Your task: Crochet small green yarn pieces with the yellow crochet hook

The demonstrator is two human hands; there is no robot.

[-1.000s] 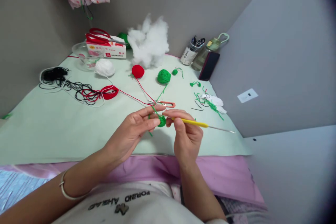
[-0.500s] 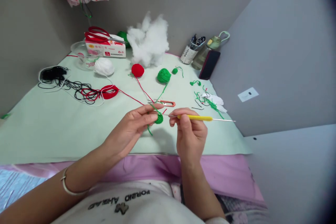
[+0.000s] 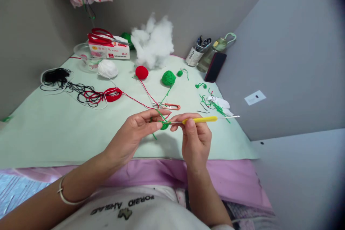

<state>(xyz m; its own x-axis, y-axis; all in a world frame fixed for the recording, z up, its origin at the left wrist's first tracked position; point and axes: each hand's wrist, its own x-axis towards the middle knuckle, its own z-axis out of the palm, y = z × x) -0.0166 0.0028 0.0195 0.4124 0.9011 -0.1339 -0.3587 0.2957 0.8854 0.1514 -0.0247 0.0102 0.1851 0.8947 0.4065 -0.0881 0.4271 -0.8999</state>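
Observation:
My left hand (image 3: 137, 127) pinches a small green crochet piece (image 3: 164, 126) between thumb and fingers, its index finger stretched out with green yarn running over it. A short green tail hangs below the piece. Closed around the yellow handle of a crochet hook (image 3: 205, 119) is my right hand (image 3: 196, 134), holding it nearly level. The hook's thin left end meets the green piece; its other metal tip points right. From the work, green yarn leads back to a green yarn ball (image 3: 168, 78). Just behind my hands lie orange thread snips (image 3: 172, 106), partly crossed by red yarn.
Behind are a red yarn ball (image 3: 141, 72), white stuffing (image 3: 153, 41), a white yarn ball (image 3: 107, 68) and a box (image 3: 109, 51) with red scissors (image 3: 101, 36) on top. Tangled black yarn (image 3: 58, 76) lies left. At right stand a phone (image 3: 215, 67), bottle (image 3: 205, 61) and yarn scraps (image 3: 218, 106).
The right hand has shifted slightly left, and the hook's right end has risen. The green piece has tilted and moved slightly down, with the hook tip now across its top.

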